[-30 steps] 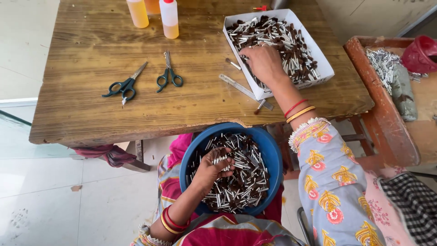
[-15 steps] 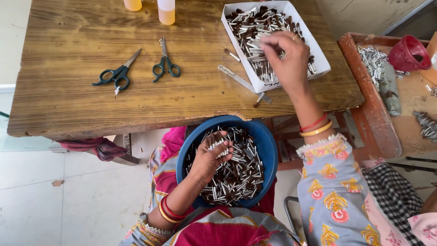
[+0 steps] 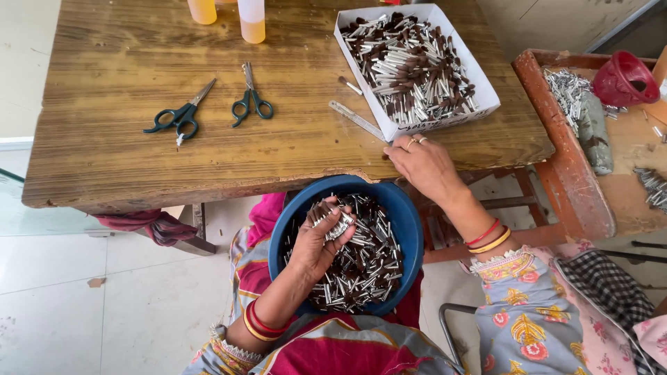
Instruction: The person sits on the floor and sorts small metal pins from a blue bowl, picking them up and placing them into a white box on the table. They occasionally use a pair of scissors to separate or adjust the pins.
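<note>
Our left hand (image 3: 321, 243) clamps metal-capped brown sticks (image 3: 332, 221) over the round blue plastic bowl (image 3: 403, 215) (lower centre); a loose grip could spill them. Our right hand (image 3: 425, 163) rests flat, fingers together, on the worn wooden table (image 3: 125, 104).

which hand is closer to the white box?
Right. The right hand rests on the table just below the white box; the left hand is over the blue bowl, holding small metal pieces.

I look down on a wooden worktop (image 3: 139, 139). My left hand (image 3: 321, 239) is curled around a bunch of small silver tubes (image 3: 332, 221) over a blue bowl (image 3: 403, 208) full of more of them on my lap. My right hand (image 3: 425, 165) lies flat on the worktop edge, just beside a white box (image 3: 445, 123) packed with silver and brown pieces. Two scissors (image 3: 182, 114) lie well apart from my hands. Two bottles (image 3: 251, 19) stand at the far edge.
</note>
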